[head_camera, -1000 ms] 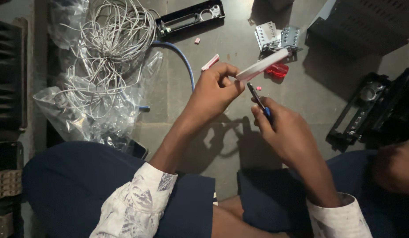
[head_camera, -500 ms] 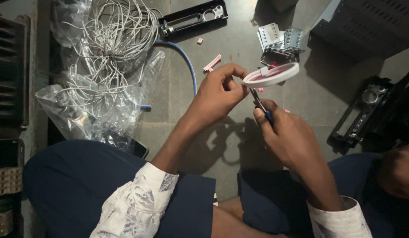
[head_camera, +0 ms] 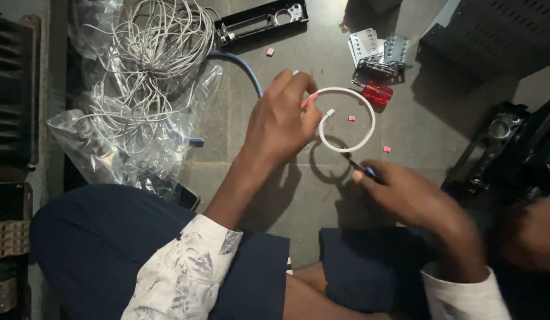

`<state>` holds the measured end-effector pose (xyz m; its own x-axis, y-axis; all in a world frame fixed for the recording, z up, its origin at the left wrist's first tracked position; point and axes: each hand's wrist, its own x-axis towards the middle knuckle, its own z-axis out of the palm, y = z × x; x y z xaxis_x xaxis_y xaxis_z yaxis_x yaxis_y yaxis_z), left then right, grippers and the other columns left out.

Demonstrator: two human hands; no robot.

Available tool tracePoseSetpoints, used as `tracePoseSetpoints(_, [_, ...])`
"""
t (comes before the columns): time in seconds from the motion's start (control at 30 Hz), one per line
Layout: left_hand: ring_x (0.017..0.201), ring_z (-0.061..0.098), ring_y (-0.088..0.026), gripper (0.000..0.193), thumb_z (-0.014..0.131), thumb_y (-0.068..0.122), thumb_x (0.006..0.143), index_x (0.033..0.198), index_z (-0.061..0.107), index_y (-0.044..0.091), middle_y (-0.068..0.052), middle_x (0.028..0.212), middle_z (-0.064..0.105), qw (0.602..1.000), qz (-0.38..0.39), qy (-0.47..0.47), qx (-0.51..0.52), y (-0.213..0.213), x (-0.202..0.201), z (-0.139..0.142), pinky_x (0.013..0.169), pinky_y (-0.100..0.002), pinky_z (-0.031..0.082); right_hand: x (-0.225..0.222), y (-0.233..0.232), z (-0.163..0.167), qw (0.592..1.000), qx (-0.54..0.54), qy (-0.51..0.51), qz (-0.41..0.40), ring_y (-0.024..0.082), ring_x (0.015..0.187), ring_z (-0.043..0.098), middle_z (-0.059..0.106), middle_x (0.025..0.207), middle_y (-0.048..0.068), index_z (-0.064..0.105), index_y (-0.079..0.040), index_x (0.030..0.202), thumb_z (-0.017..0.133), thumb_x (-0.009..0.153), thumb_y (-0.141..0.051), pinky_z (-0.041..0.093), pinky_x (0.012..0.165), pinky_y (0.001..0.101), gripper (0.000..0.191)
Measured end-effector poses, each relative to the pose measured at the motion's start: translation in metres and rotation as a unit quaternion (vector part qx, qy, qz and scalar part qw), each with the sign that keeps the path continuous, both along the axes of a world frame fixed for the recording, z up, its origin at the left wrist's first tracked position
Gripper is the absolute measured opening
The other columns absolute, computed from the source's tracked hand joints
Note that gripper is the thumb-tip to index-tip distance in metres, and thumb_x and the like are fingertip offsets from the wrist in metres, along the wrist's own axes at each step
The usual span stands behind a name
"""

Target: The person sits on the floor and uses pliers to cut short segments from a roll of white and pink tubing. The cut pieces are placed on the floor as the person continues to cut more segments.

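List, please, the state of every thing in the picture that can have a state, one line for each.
left hand: shut on white cable, pinching one end
white cable: bent into a ring, ends apart
right hand: shut on small tool
small tool: held, tip near the ring
red-handled screwdriver: lying on floor, untouched
wire bundle: tangled, on plastic bag

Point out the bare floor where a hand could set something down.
Free: the grey floor between the left hand and the plastic bag of wire, and right of the white cable loop toward the black housing. Crowded: around the red-handled screwdriver.
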<state>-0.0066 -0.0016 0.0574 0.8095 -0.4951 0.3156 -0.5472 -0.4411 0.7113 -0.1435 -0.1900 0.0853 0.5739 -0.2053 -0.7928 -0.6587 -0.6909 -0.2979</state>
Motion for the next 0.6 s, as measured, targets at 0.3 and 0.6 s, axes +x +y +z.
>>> tracePoseSetpoints(0.3, [0.086,0.066,-0.038,0.02,0.068,0.01,0.086,0.104,0.065,0.002,-0.019,0.098,0.064,1.0,0.005,-0.008,-0.029,-0.002,-0.006,0.0,0.078,-0.048,0.053,-0.002,-0.003,0.017,0.925,0.342,-0.134,-0.096,0.018,0.079,0.066,0.083,0.093,0.003,0.075,-0.01,0.116,0.058,0.094,-0.047,0.047,0.067,0.031,0.047])
tracePoseSetpoints(0.6, [0.06,0.052,-0.004,0.019,0.071,0.017,0.084,0.099,0.074,0.005,0.003,0.064,0.057,0.948,-0.048,0.307,-0.072,-0.008,-0.003,0.005,0.055,-0.024,0.041,0.011,0.017,0.009,0.974,0.071,-0.182,-0.112,0.018,0.057,0.06,0.066,0.068,0.011,0.066,-0.008,0.131,0.06,0.096,-0.046,0.048,0.055,0.0367,0.052])
